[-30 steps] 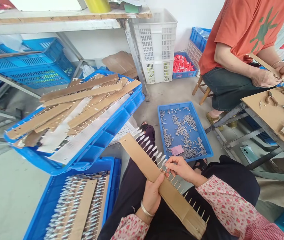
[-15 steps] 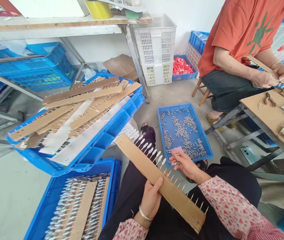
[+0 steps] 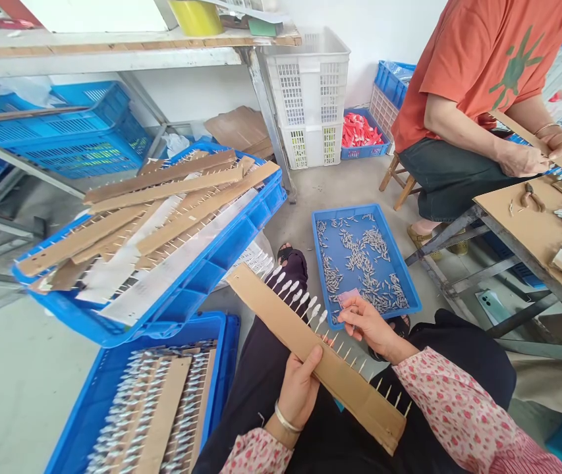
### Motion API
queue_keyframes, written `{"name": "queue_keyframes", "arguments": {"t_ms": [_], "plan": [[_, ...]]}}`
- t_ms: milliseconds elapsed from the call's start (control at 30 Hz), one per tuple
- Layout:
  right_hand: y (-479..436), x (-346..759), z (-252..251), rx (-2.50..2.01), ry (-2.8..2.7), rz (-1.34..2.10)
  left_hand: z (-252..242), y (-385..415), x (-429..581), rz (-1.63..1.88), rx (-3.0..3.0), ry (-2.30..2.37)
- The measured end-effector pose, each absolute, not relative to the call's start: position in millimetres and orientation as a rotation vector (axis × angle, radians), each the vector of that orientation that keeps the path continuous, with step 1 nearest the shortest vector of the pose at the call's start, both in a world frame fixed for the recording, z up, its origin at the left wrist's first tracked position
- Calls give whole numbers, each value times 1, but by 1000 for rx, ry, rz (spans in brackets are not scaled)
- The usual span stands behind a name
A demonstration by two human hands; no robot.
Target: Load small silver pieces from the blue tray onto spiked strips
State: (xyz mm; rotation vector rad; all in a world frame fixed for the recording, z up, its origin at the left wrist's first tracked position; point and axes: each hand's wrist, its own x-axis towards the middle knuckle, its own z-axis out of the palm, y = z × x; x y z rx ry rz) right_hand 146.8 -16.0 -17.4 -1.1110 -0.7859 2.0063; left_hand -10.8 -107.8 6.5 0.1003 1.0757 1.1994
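A long cardboard strip [image 3: 310, 349] lies across my lap, with a row of pins along its far edge. The upper pins carry small white caps [image 3: 296, 295]; the lower pins are bare. My left hand [image 3: 298, 390] grips the strip from below, thumb on top. My right hand [image 3: 364, 321] hovers at the strip's far edge near the last capped pin, fingers curled, close to the near rim of a blue tray [image 3: 399, 270] holding several loose silver-white pieces [image 3: 360, 258]. What the fingers hold is hidden.
A blue crate [image 3: 196, 283] at left is piled with cardboard strips; another crate [image 3: 87, 408] below holds filled strips. White baskets [image 3: 310, 85] stand behind. A person in an orange shirt [image 3: 478, 66] works at a table [image 3: 522, 217] on the right. A phone [image 3: 492, 304] lies on the floor.
My right hand went from the strip's pins out to the blue tray's near edge, then drew slightly back toward the strip. The strip shifted a little left and down.
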Motion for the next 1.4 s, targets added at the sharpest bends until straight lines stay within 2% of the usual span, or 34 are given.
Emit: {"name": "queue_keyframes", "arguments": {"t_ms": [300, 700, 1200, 1400], "plan": [[-22, 144, -3, -1142, -979, 2043, 9, -108, -10, 1204, 90, 1082], [-18, 145, -13, -1253, -896, 1974, 11, -108, -9, 1218, 48, 1083], [-21, 144, -10, -1083, -1436, 2107, 10, -108, -9, 1208, 58, 1062], [-21, 145, -7, -1166, -1107, 2166, 9, -108, -9, 1199, 59, 1085]]}}
